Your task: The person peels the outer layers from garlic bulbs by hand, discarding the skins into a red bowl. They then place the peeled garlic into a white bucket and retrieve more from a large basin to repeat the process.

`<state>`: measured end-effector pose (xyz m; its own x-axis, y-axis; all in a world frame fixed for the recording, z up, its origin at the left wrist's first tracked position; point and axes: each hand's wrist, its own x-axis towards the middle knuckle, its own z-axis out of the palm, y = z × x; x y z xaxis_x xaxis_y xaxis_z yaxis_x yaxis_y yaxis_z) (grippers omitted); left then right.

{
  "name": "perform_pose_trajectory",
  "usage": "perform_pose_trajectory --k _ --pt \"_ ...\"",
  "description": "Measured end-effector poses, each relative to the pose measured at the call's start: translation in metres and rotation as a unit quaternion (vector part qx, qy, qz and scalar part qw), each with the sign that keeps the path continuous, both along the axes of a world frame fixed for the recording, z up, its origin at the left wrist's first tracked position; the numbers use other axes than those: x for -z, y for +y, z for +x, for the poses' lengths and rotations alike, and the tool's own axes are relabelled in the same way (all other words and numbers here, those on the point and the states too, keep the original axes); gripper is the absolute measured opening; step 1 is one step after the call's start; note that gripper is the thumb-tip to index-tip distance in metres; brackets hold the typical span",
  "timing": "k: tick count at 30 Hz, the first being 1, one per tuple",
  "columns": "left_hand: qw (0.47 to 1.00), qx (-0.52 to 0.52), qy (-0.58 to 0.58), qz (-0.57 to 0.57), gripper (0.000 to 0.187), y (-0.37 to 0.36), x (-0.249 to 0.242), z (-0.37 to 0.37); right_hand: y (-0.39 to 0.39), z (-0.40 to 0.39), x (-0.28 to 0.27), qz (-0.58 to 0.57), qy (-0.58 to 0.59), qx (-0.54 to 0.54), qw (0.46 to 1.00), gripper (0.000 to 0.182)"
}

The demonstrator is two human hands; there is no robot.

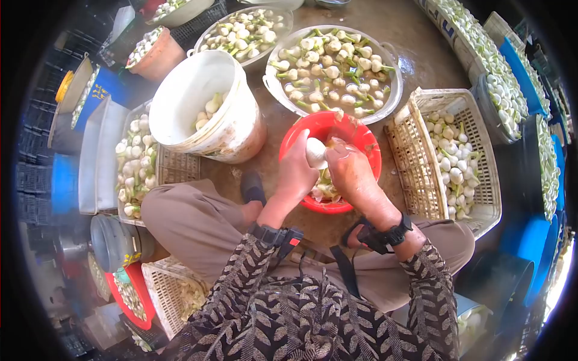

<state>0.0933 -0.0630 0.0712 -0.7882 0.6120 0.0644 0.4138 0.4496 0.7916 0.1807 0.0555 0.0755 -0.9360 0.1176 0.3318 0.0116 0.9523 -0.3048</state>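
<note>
Above a round red plastic basin (367,144), a smooth, rounded white bulb (316,153) is held up at the centre of the view. It is gripped snugly by the bare left hand (295,171), with the thumb raised along its side. The bare right hand (351,171) is curled close against the bulb's other side; its fingertips are hidden, so whether anything is gripped by it cannot be told. Pale peelings (325,186) are seen in the basin below. Just beyond, white bulbs with green stems (332,71) are held in brownish water in a wide, two-handled grey bowl (272,90). To the left, a tall white plastic bucket (235,137) is tilted, with a few bulbs inside. To the right, more bulbs are held in a cream-coloured slatted plastic crate (412,171). Nearest the camera, crossed legs in brown trousers (183,231) are seen.
</note>
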Motion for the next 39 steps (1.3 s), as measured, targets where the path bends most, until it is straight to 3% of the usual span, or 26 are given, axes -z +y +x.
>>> perform_pose_trajectory --k 4,8,10,13,15,18,19,21,23,25,27,28,29,31,32,34,37,39 --pt "0.994 -0.002 0.012 -0.105 0.064 0.0 -0.004 0.005 0.003 0.0 0.012 -0.018 -0.045 -0.04 0.998 0.018" --pt "0.99 -0.005 0.038 -0.133 0.065 0.001 0.003 0.005 0.0 0.001 0.01 0.039 -0.048 0.005 0.998 0.026" --pt "0.988 0.023 0.122 -0.094 0.066 -0.002 0.009 0.004 -0.003 0.005 0.003 0.047 -0.049 0.014 0.998 0.026" --pt "0.986 0.039 0.115 -0.115 0.066 -0.006 0.005 0.004 0.001 0.002 0.004 -0.004 -0.076 0.029 0.997 0.018" --pt "0.986 0.052 0.134 -0.09 0.066 -0.01 0.008 0.002 0.002 -0.002 0.014 -0.038 -0.03 0.06 0.997 0.011" --pt "0.983 0.097 0.156 -0.009 0.066 -0.014 0.004 0.004 0.04 -0.004 0.023 -0.056 0.009 0.124 0.991 0.023" --pt "0.978 0.122 0.162 0.043 0.067 -0.015 0.0 0.006 0.059 -0.004 0.035 -0.038 -0.042 0.178 0.982 0.029" --pt "0.979 0.123 0.151 0.067 0.064 -0.015 -0.004 0.006 0.079 0.005 0.048 0.031 -0.158 0.172 0.972 0.03" --pt "0.978 0.121 0.161 0.055 0.06 -0.015 -0.002 0.0 0.076 0.008 0.048 -0.003 -0.204 0.145 0.968 0.032" --pt "0.973 0.121 0.192 0.051 0.058 -0.012 0.003 -0.008 0.05 0.004 0.007 -0.289 -0.091 0.126 0.945 0.037" --pt "0.968 0.119 0.218 0.045 0.056 -0.009 0.005 -0.008 0.028 0.001 -0.014 -0.343 -0.056 0.069 0.935 0.044" --pt "0.962 0.131 0.237 0.038 0.056 -0.005 0.003 -0.006 0.02 -0.001 -0.017 -0.335 -0.046 0.034 0.941 0.035" --pt "0.955 0.143 0.256 0.031 0.055 -0.001 0.002 -0.005 0.015 -0.007 0.001 -0.254 0.121 0.005 0.96 0.026" --pt "0.941 0.154 0.301 0.028 0.054 0.001 0.006 -0.008 0.017 -0.009 0.003 -0.294 0.119 0.03 0.948 0.014" --pt "0.943 0.14 0.3 0.036 0.053 -0.001 0.007 -0.007 0.016 -0.01 0.004 -0.293 0.12 0.029 0.948 0.014" --pt "0.945 0.125 0.298 0.046 0.053 -0.001 0.009 -0.008 0.016 -0.012 0.008 -0.182 0.083 0.062 0.978 0.015" --pt "0.929 0.017 0.35 0.116 0.056 -0.008 0.0 -0.029 0.044 -0.022 0.05 -0.123 0.006 0.136 0.983 0.015" --pt "0.923 -0.087 0.363 0.091 0.056 -0.021 -0.014 -0.058 0.059 -0.018 0.059 -0.163 0.001 0.145 0.976 0.01"
